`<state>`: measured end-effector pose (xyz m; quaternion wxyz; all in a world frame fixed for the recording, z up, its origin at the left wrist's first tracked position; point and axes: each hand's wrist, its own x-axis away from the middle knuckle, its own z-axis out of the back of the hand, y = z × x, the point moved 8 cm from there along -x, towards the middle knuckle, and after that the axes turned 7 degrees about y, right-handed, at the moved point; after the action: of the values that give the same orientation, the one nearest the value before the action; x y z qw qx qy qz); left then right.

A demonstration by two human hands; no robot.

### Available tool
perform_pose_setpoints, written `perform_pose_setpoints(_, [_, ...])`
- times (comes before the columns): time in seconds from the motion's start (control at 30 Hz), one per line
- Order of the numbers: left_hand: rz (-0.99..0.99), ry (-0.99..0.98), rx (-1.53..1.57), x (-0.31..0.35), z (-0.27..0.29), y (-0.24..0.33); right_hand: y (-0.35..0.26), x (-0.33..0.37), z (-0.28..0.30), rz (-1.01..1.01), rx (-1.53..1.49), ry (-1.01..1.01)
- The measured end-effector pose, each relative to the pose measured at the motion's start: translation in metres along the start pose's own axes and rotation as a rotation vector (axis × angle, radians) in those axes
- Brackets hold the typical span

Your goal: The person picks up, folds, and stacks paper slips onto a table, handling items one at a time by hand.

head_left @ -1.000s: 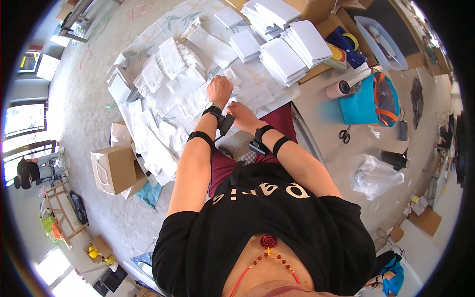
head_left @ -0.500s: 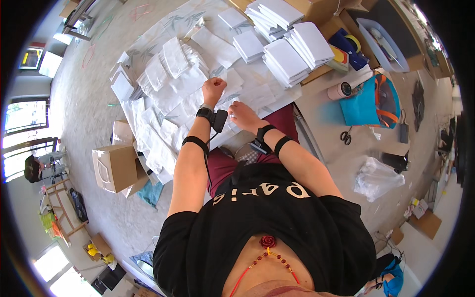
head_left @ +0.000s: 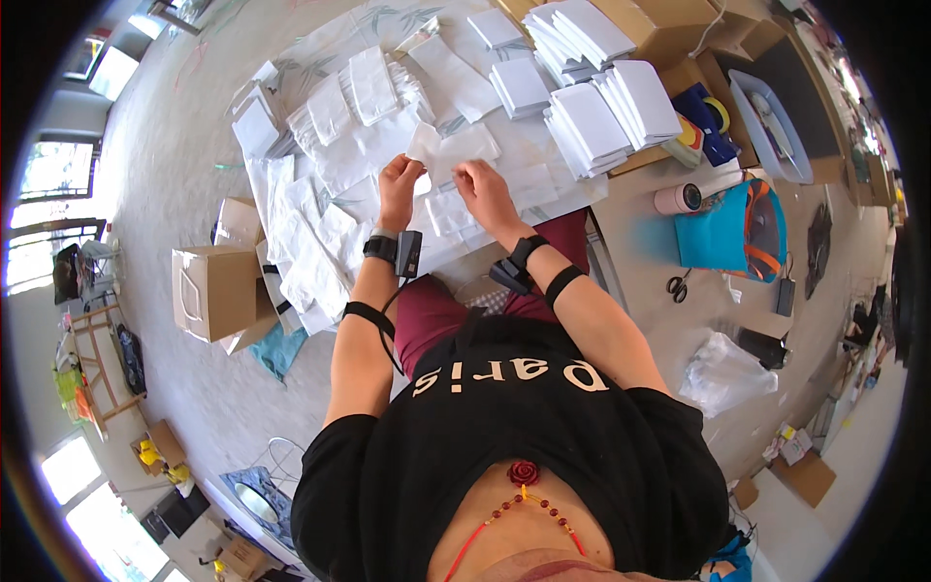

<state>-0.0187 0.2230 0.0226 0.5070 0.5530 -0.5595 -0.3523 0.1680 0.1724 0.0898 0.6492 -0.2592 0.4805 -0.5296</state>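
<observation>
My left hand (head_left: 399, 190) is closed in a pinch at the edge of a thin white plastic-like bag (head_left: 424, 144), which rises from the fingertips. A short distance to the right, my right hand (head_left: 485, 196) has its fingers curled and pressed together; whatever lies in them, if anything, is too small to make out. Flat white bags (head_left: 451, 202) lie under and around both hands. Farther off, a heap of folded white bags (head_left: 361, 92) covers the middle of the patterned tabletop (head_left: 308, 50).
Stacks of folded white sheets (head_left: 587, 126) stand at the far right beside a cardboard box (head_left: 652, 34). Another white stack (head_left: 258, 126) sits far left. Right of the table are a pink cup (head_left: 676, 199), a blue bag (head_left: 708, 238) and scissors (head_left: 677, 285). Cardboard boxes (head_left: 213, 293) stand left.
My left hand has drawn slightly nearer and now pinches a raised white bag. My right hand has moved up and to the right, its fingers now pointing away from me. The view has shifted slightly.
</observation>
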Motion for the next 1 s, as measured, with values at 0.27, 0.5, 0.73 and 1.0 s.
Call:
perform_pose_setpoints(0.27, [-0.096,0.047,-0.019,0.042,0.025,0.019,-0.052,-0.021,-0.034,-0.059,-0.192,-0.087])
perform_pose_setpoints(0.5, [-0.091,0.1,-0.002,0.052,0.036,0.019,-0.05,-0.018,-0.054,-0.059,-0.188,-0.087])
perform_pose_setpoints(0.73, [-0.098,0.145,0.078,0.048,0.041,0.025,-0.052,-0.029,-0.06,-0.06,-0.183,-0.05])
perform_pose_setpoints(1.0, [-0.182,0.214,0.073,0.044,0.045,0.052,-0.046,-0.048,-0.063,-0.193,-0.244,-0.06])
